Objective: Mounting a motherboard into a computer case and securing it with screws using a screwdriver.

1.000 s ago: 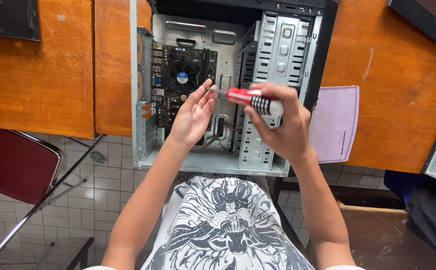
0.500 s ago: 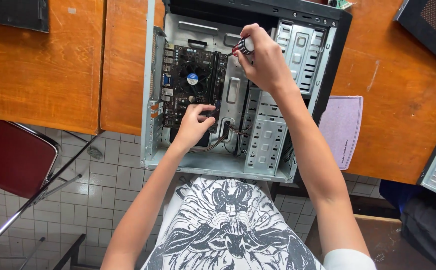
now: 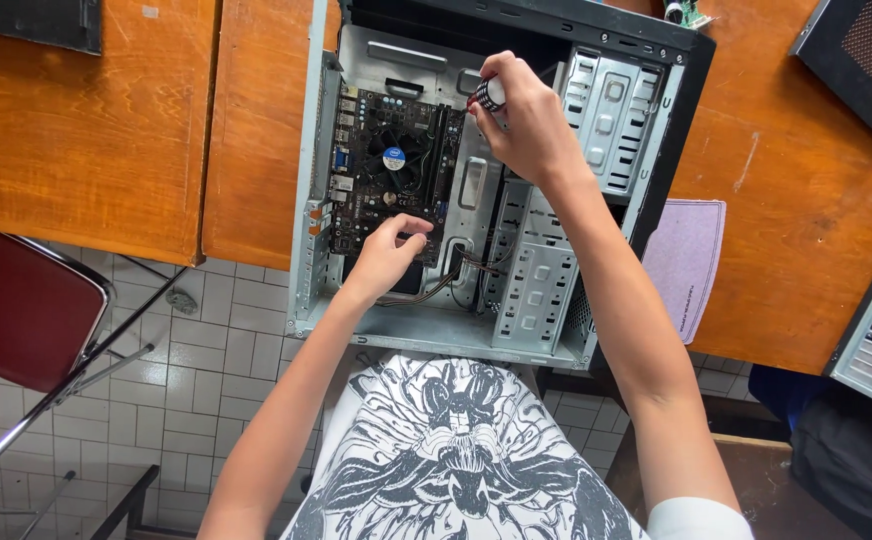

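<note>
My right hand (image 3: 526, 125) is wrapped tight around the red and black handle of a screwdriver (image 3: 489, 95), up near the top of the open grey metal computer case (image 3: 516, 330). My left hand (image 3: 386, 255) is lower down, its fingers pinched together on the edge of the dark green board (image 3: 381, 180) with 1 round fan

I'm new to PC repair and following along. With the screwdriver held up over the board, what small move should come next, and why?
Probably lower the screwdriver tip toward the motherboard. The right hand grips it above the board's upper edge, while the left hand pinches at its lower edge, seemingly steadying it.
</note>
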